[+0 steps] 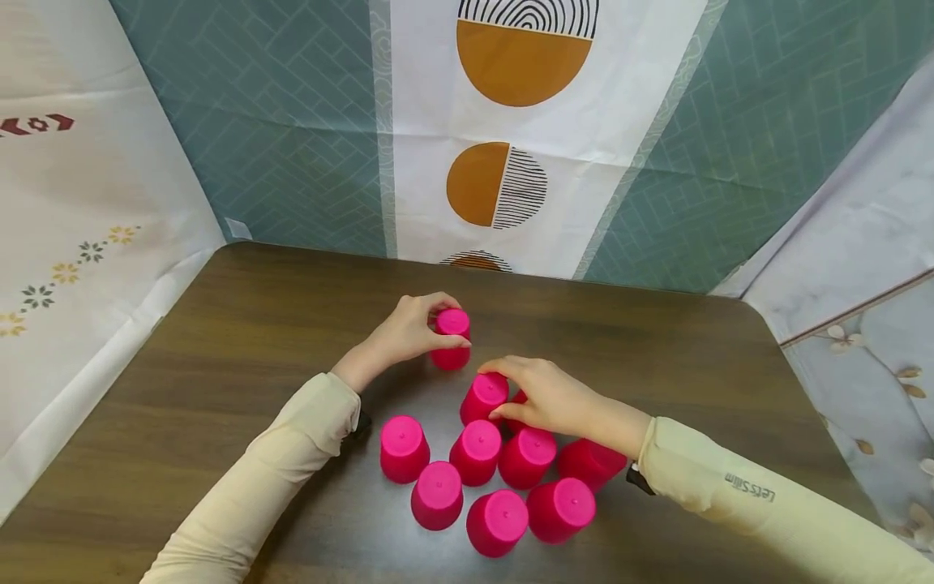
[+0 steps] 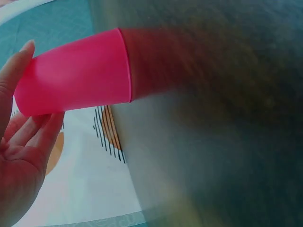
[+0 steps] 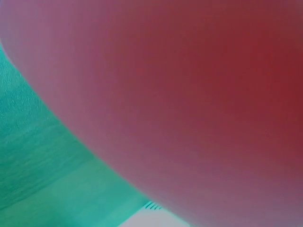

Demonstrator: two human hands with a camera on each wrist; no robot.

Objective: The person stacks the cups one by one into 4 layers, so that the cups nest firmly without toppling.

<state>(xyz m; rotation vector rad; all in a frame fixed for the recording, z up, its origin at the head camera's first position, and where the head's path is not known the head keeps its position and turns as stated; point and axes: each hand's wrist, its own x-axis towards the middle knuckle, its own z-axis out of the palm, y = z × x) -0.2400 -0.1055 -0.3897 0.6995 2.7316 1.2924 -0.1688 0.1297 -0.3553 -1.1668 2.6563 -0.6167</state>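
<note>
The left hand (image 1: 412,328) curls round a pink cup (image 1: 454,322) while the right hand (image 1: 546,397) pinches a second cup (image 1: 485,397), so near the clustered cups (image 1: 476,454) that a nudge could topple some.

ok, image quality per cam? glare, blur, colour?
Head: cups crisp, pale glare on the table around them; left wrist: held cup clear, its reddish reflection beside the rim, table smeary; right wrist: close pink-red shape fills most of the frame, out of focus, green cast lower left.
</note>
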